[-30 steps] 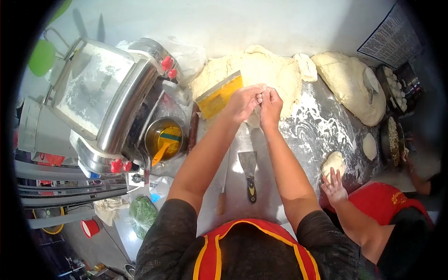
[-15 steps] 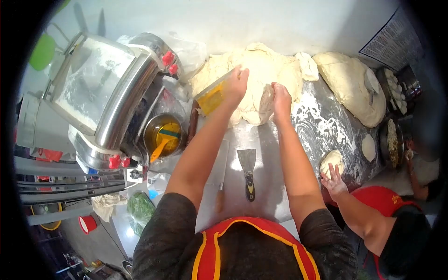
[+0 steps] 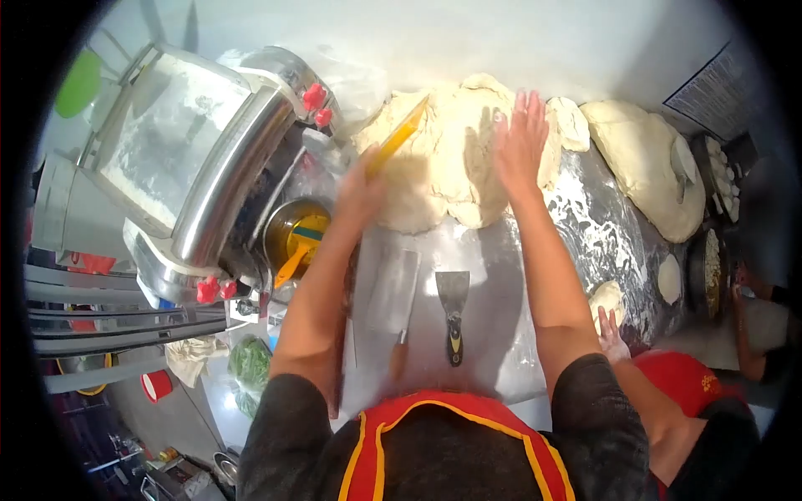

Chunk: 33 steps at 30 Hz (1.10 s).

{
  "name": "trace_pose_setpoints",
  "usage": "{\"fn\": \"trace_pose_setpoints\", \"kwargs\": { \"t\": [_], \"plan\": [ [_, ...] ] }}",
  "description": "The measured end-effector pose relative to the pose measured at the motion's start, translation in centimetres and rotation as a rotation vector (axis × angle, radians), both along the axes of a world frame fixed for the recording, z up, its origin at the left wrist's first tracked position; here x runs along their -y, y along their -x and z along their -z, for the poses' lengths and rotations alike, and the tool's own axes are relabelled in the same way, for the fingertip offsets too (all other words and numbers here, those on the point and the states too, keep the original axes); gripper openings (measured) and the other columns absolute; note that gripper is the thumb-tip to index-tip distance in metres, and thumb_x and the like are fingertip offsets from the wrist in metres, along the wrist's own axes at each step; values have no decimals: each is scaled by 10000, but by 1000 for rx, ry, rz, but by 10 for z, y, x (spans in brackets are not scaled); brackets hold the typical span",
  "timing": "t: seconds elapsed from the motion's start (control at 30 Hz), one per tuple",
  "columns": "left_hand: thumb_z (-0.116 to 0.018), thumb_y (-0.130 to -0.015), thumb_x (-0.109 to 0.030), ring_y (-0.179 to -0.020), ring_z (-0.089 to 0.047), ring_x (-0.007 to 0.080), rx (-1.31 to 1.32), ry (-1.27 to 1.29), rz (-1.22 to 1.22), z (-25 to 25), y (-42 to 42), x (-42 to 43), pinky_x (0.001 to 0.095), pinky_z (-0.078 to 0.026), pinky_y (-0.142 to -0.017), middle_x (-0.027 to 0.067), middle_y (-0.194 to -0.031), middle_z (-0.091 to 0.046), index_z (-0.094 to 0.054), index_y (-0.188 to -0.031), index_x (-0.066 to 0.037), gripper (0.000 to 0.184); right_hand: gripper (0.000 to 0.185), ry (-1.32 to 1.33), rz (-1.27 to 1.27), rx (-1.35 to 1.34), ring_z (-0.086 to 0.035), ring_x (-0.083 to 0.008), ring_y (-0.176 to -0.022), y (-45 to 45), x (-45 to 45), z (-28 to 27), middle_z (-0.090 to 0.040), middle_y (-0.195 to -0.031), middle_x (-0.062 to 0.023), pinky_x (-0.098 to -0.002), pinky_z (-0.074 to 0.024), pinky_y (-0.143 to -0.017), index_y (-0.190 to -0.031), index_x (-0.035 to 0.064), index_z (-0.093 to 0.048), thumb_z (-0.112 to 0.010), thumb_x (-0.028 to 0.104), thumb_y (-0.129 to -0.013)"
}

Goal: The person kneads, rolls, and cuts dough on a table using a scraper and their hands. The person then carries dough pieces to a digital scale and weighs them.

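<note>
A large mass of pale dough (image 3: 409, 196) lies against the wall at the back of the metal table. My left hand (image 3: 359, 196), slightly blurred, is closed on a yellow dough scraper (image 3: 398, 144), seen nearly edge-on and slanting over the dough's left part. My right hand (image 3: 521, 146) is flat with fingers stretched, over the dough's right side; whether the whole palm touches it I cannot tell. Nearer me lie a broad-bladed knife (image 3: 393, 288) with a wooden handle and a putty-knife-like scraper (image 3: 454, 309) with a black and yellow handle.
A dough roller machine (image 3: 221, 159) stands at left, beside a metal pot (image 3: 288, 221) holding an orange brush (image 3: 294, 260). Another big dough piece (image 3: 643, 159) is at right on the floured surface. A co-worker's hand (image 3: 614, 338) touches a small dough piece (image 3: 606, 301); pans stand beyond.
My left hand has moved left and toward me, the scraper turning edge-on. My right hand has moved up and right, its fingers now stretched out. The view has shifted slightly.
</note>
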<state>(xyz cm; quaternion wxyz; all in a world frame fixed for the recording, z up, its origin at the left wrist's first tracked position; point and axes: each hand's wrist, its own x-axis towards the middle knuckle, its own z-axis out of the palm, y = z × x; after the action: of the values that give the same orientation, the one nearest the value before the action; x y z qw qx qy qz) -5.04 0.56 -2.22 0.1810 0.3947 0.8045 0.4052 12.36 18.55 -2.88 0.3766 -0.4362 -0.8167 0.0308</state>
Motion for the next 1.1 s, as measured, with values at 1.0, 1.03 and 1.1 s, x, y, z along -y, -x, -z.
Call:
{"fn": "trace_pose_setpoints", "kwargs": {
  "t": [1.0, 1.03, 1.1],
  "plan": [
    [-562, -783, 25, -1007, -601, 360, -70, -117, 84, 24, -79, 144, 391, -487, -846, 204, -1080, -627, -582, -1194, -60, 420, 542, 495, -366, 97, -385, -304, -1295, -35, 45, 76, -416, -1387, -195, -426, -263, -1080, -1374, 15, -383, -460, 325, -935],
    [-544, -756, 41, -999, -606, 349, -103, -124, 75, 27, -81, 151, 396, -490, -839, 186, -1076, -634, -589, -1180, -67, 439, 519, 539, -285, -47, -441, -310, -1247, -45, 58, 63, -472, -1333, -202, -408, -315, -1048, -1345, 3, -417, -487, 298, -923],
    [-530, -756, 45, -1003, -604, 351, -128, -112, 70, 33, -87, 171, 393, -490, -842, 188, -1084, -632, -585, -1186, -66, 447, 423, 468, -161, -296, -601, -331, -1017, -63, 79, 67, -619, -1098, -206, -366, -462, -887, -1218, -38, -521, -578, 200, -873]
  ]
}}
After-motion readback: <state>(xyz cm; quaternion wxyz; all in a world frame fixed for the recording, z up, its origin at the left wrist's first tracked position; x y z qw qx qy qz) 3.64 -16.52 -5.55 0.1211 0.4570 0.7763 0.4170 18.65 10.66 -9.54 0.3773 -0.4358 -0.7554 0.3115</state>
